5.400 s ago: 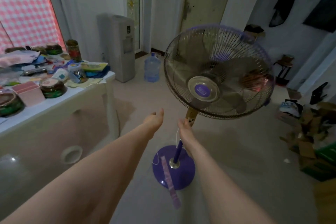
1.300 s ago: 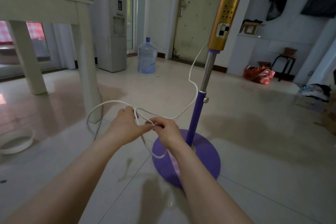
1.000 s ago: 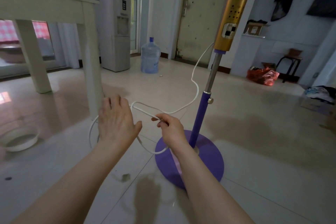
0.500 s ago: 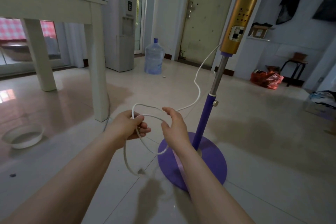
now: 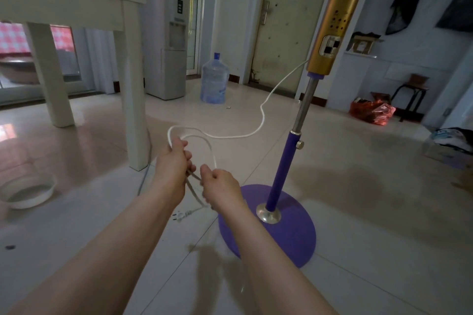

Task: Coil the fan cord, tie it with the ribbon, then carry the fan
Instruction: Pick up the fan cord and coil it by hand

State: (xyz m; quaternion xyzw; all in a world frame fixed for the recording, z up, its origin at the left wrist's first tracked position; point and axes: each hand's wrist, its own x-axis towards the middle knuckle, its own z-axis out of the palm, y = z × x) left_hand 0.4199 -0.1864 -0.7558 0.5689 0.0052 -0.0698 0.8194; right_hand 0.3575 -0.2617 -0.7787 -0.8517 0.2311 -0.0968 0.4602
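Observation:
The fan stands on a round purple base [image 5: 289, 235] with a purple and steel pole [image 5: 286, 169] and a gold control column [image 5: 330, 33]; its head is out of view above. A white cord [image 5: 243, 135] runs from the column down to my hands. My left hand [image 5: 171, 166] grips several loops of the cord. My right hand [image 5: 220, 184] pinches a strand just right of it. The plug [image 5: 179, 215] dangles below my hands near the floor. I see no ribbon.
A white table [image 5: 64, 5] stands at the left, its leg [image 5: 134, 110] close to my left hand. A white bowl [image 5: 28, 192] lies on the floor. A water dispenser [image 5: 166, 46], a water bottle [image 5: 214, 79] and a red bag [image 5: 372, 111] stand farther back.
I went down from standing to floor level. Since a second ago my left hand closed on the cord loops, more cord was gathered, and the plug end came up off the floor.

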